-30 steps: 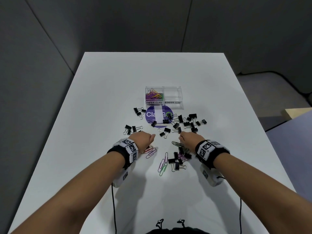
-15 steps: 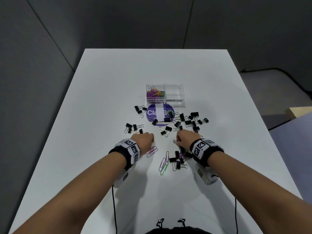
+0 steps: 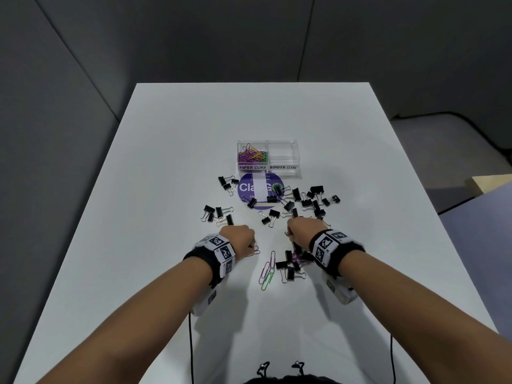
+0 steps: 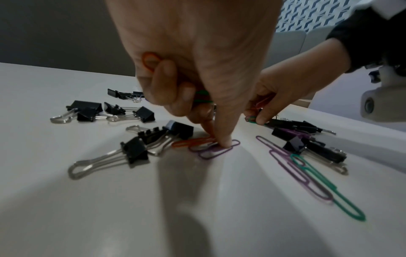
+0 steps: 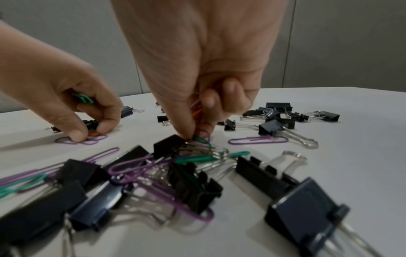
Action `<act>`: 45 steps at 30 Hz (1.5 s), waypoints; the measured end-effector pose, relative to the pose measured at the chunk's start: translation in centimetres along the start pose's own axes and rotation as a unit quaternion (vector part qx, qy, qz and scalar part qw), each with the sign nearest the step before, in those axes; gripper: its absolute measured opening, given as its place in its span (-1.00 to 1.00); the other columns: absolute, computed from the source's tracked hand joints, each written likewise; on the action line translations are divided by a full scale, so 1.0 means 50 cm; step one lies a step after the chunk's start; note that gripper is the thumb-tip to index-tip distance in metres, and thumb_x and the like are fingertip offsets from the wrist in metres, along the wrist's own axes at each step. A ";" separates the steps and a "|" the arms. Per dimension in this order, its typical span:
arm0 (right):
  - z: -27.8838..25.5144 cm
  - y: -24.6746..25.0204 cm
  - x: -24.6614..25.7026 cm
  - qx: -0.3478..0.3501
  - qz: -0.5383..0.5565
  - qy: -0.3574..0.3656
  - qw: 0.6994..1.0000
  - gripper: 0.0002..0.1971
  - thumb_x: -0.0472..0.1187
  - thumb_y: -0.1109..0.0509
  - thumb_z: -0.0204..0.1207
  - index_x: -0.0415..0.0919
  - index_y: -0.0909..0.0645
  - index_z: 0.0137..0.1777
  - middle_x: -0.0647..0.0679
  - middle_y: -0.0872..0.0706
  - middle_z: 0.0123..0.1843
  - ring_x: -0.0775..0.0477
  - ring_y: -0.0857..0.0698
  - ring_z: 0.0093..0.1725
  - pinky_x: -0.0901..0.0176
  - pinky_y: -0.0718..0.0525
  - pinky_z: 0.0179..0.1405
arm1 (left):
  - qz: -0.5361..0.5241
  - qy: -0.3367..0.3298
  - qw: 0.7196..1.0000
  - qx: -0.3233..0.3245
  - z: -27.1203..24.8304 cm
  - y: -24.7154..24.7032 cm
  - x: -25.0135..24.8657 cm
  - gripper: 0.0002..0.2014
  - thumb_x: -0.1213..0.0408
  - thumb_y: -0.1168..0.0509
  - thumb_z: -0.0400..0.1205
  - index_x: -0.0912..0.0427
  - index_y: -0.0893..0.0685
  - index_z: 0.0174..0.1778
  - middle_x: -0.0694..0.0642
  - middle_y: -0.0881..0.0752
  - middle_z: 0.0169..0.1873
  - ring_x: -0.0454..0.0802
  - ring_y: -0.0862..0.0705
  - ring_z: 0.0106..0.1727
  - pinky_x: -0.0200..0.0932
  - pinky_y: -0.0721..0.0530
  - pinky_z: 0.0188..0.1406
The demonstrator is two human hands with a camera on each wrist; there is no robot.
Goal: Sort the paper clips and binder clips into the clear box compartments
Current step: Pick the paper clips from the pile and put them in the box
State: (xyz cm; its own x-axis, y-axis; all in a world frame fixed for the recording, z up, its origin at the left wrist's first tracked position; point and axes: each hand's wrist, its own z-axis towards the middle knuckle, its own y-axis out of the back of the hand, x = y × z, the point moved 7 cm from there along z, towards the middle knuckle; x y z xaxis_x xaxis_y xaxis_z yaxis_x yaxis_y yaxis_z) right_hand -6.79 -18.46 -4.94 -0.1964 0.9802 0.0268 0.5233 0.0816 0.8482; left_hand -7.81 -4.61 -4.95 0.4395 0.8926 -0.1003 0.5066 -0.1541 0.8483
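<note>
The clear box (image 3: pixel 268 159) stands mid-table; its left compartment holds coloured paper clips (image 3: pixel 251 156), its right one looks bare. Black binder clips (image 3: pixel 304 200) lie scattered before it. My left hand (image 3: pixel 238 239) keeps orange and green paper clips (image 4: pixel 149 60) curled in its fingers, while thumb and forefinger pinch at an orange clip (image 4: pixel 193 141) and a purple clip (image 4: pixel 214 150) on the table. My right hand (image 3: pixel 302 231) also holds paper clips in its curled fingers and pinches a green paper clip (image 5: pixel 201 139) by a tangle of binder clips (image 5: pixel 186 173).
A round purple sticker (image 3: pixel 260 191) lies in front of the box. Loose purple and green paper clips (image 3: pixel 267 268) lie between my forearms. The white table (image 3: pixel 166 162) ends at grey partition walls; cables hang from both wrist cameras.
Both hands have shifted slightly nearer to me and lowered onto clips on the table. The right hand moved left onto the binder clip tangle.
</note>
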 end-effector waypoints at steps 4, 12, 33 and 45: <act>0.000 -0.004 0.004 0.018 -0.011 0.005 1.000 -0.76 -0.31 -0.18 0.64 -0.34 -0.54 0.23 -0.24 -0.68 0.23 -0.27 -0.69 0.19 -0.01 -0.62 0.12 | 0.019 -0.008 1.000 0.016 0.001 -0.003 -0.012 -0.70 0.18 -0.15 0.70 0.27 -0.61 0.23 0.20 -0.61 0.26 0.18 -0.64 0.26 -0.03 -0.59 0.17; 0.015 0.055 -0.005 0.016 0.028 0.039 0.999 -0.84 -0.33 -0.09 0.62 -0.28 -0.41 0.15 -0.16 -0.68 -0.07 -0.15 -0.62 -0.16 0.01 -0.57 -0.15 | -0.017 -0.023 0.999 -0.017 0.013 0.073 0.020 -0.72 0.10 -0.16 0.72 0.19 -0.60 0.21 0.13 -0.61 0.21 0.10 -0.66 0.19 -0.05 -0.59 0.10; 0.262 0.315 0.042 -0.174 0.156 0.076 0.969 -0.63 -0.34 -0.22 0.61 -0.20 -0.45 0.41 -0.19 -0.59 0.34 -0.20 -0.59 0.30 -0.05 -0.60 0.25 | -0.062 0.008 0.979 -0.192 0.191 0.330 0.222 -0.71 0.24 0.00 0.78 0.13 -0.50 0.37 0.16 -0.56 0.28 0.15 -0.61 0.24 -0.04 -0.55 0.04; 0.104 0.143 -0.061 -0.136 0.166 0.081 0.973 -0.78 -0.22 -0.20 0.65 -0.19 -0.57 0.23 -0.09 -0.66 0.16 -0.12 -0.62 0.16 0.07 -0.58 0.01 | -0.020 -0.054 0.981 -0.184 0.280 0.287 0.121 -0.64 0.31 -0.11 0.72 0.21 -0.51 0.45 0.23 -0.53 0.37 0.24 -0.55 0.30 0.07 -0.50 0.26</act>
State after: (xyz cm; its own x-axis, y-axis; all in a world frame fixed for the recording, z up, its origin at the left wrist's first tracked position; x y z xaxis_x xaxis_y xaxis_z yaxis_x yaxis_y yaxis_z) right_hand 1.87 -19.94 -1.73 -0.1941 0.9012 0.3875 0.3466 -0.3065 0.8865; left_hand 12.52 -7.37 -0.67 0.5110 0.8416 -0.1750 0.2315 0.0614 0.9709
